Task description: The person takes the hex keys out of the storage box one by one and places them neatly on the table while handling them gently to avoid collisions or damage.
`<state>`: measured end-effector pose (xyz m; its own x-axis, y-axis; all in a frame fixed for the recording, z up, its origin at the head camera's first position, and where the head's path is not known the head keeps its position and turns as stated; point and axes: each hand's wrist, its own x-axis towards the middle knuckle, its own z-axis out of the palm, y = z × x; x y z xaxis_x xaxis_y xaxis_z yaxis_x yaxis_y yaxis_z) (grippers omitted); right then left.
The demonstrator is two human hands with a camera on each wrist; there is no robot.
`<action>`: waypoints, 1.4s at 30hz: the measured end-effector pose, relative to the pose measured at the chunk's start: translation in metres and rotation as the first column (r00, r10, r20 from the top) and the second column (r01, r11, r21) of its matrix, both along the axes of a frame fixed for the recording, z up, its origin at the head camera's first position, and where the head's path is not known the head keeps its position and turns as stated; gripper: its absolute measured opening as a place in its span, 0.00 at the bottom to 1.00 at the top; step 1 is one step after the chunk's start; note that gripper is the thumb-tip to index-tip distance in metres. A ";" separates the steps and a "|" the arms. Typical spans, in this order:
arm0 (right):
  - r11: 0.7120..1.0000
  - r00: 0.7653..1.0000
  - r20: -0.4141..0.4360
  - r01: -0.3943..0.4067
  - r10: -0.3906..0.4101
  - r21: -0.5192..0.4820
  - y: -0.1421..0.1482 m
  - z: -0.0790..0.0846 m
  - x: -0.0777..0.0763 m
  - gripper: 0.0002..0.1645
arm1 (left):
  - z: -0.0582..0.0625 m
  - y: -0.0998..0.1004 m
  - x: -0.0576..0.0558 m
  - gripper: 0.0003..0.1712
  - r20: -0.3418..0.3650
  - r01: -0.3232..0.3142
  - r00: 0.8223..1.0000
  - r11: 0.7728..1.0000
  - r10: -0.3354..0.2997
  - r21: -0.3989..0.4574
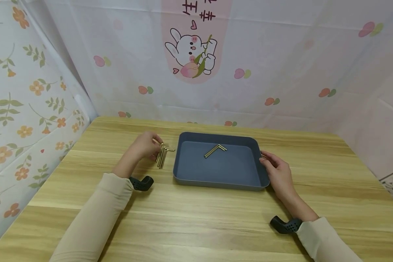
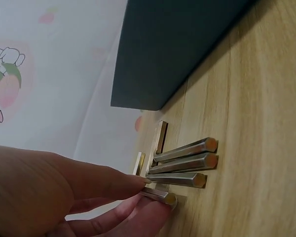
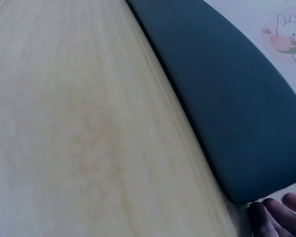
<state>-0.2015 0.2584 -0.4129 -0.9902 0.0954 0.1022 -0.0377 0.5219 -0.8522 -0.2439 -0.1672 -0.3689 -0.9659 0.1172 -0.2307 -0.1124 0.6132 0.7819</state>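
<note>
Left of the shallow dark blue-grey tray (image 1: 229, 171), my left hand (image 1: 145, 145) pinches one brass-coloured hex key (image 2: 160, 195) between thumb and fingers. Several more L-shaped hex keys (image 1: 163, 158) lie side by side on the table next to it, long arms pointing toward me. Inside the tray, toward its back, a couple of hex keys (image 1: 213, 150) lie together. My right hand (image 1: 279, 174) grips the tray's right wall, thumb at the rim. In the right wrist view, its fingers (image 3: 276, 217) curl at the tray's end, partly out of frame.
The wood-grain table (image 1: 196, 225) runs back to a hanging white cloth (image 1: 281, 54) printed with a rabbit and fruit shapes. A floral cloth (image 1: 26, 109) hangs along the left side. Each wrist wears a black camera mount (image 1: 142, 183).
</note>
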 end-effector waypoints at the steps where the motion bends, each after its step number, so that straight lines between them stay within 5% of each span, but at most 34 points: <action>1: 1.000 1.000 0.001 0.001 -0.001 0.001 0.000 0.000 0.000 0.30 | 0.000 0.001 0.000 0.19 0.002 0.000 1.000 1.000 0.000 -0.007; 42: 1.000 1.000 0.017 -0.009 0.009 0.000 0.001 0.001 -0.001 0.31 | 0.003 0.008 0.004 0.17 -0.007 -0.026 1.000 0.991 0.026 -0.135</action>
